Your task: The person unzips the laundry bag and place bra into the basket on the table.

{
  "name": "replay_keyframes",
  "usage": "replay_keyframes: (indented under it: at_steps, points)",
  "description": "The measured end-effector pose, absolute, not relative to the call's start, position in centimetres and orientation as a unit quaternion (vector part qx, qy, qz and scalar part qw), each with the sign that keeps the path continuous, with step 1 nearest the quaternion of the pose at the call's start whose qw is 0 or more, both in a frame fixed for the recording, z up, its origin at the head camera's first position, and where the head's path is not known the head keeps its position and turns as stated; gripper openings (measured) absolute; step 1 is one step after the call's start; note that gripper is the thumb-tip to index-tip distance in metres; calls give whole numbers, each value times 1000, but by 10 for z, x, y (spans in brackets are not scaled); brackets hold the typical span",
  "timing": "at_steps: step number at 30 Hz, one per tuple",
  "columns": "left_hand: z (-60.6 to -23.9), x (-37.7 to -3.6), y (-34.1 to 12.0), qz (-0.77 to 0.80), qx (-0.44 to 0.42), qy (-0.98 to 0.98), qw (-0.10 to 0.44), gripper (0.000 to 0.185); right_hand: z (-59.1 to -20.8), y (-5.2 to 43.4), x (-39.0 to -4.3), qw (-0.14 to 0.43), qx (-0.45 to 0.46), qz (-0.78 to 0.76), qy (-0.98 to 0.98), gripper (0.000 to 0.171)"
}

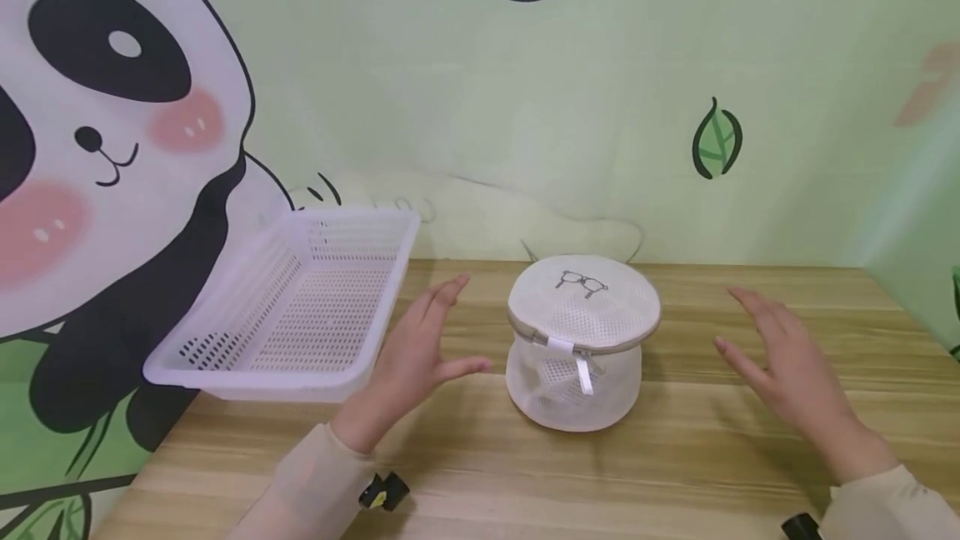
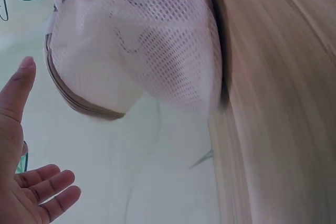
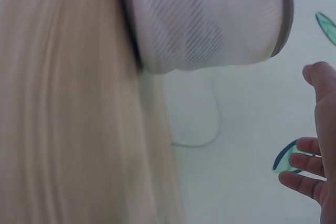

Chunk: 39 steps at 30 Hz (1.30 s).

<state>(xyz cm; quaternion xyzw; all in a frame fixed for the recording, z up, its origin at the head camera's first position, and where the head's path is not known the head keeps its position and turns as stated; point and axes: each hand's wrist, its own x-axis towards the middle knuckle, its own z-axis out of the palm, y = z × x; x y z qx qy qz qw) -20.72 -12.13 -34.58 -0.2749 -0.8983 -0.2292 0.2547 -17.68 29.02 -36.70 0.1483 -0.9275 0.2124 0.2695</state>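
Observation:
A white mesh laundry bag, round with a zipped lid, stands upright on the wooden table. Its lid bears a small glasses print, and a white pull tab hangs at the front of the zip. My left hand hovers left of the bag, fingers extended and thumb apart, touching nothing. On the other side my right hand is held in the air, also spread and holding nothing. Both wrist views show the bag's mesh side, with a gap between it and the left hand and the right hand.
At the left, close behind my left forearm, sits a white plastic basket with slotted walls. A pale green wall with panda and leaf drawings rises behind the wooden table.

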Motion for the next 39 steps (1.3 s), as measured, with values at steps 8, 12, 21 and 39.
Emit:
replay_keyframes:
  at_steps: [8, 12, 21, 39]
  points:
    - [-340, -198, -106, -317, -295, -863, 259, 102, -350, 278, -166, 308, 151, 228, -911, 63]
    - [-336, -193, -98, -325, -289, -861, 265, 98, -340, 268, -160, 326, 155, 237, -902, 60]
    - [-329, -180, -78, -348, -257, -863, 262, 91, -329, 246, -146, 374, 207, 281, -859, 47]
    - [-338, -174, -55, -338, -242, -870, 265, 80, -327, 199, -128, 374, 291, 318, -821, 28]
